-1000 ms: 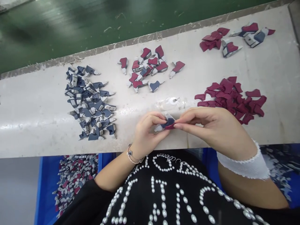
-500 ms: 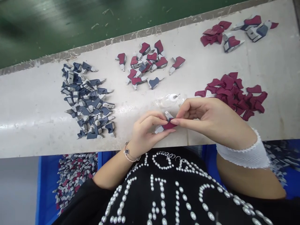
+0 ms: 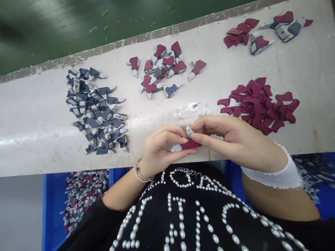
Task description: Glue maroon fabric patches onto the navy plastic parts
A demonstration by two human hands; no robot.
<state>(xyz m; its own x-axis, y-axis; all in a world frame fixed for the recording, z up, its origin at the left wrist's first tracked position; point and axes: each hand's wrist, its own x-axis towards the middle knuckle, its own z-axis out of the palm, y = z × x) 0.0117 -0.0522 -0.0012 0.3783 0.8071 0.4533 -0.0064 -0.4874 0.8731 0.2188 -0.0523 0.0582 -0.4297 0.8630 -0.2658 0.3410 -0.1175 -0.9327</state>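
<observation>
Right hand (image 3: 220,137) has closed in on the maroon-faced part (image 3: 190,144), its thumb now against the face while the left hand (image 3: 163,144) pinches the other end, just over the table (image 3: 39,122). It looks light, stiff and plastic; its edges seem the best hold, though fingers hide much.

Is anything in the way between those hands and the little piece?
Nothing visible. The left hand and right hand both touch the maroon-and-white piece directly. The needle-tipped bottle lies on the table beyond them, not in between.
</observation>
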